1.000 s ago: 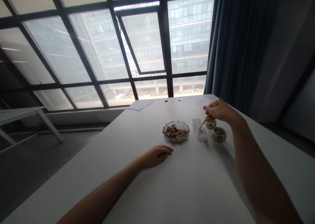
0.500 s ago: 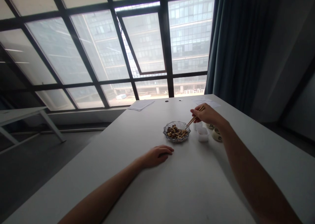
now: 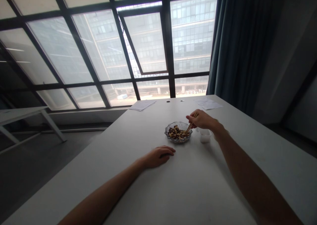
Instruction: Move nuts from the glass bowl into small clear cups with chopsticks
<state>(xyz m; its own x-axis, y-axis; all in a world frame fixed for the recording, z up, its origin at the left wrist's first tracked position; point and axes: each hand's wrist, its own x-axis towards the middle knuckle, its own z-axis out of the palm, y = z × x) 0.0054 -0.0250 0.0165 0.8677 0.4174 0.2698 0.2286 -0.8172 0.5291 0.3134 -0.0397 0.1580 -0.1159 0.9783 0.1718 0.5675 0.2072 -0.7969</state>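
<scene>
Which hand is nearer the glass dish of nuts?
Right: the right hand hovers beside the glass dish, its chopsticks reaching in. The left hand rests on the table, apart from it.

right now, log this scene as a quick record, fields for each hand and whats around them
right hand: holds chopsticks, tips down among the nuts in a glass dish
left hand: resting on the table, holding nothing
nearby: small plastic cup, right of the dish
rest: papers at the far table edge, window beyond
</scene>
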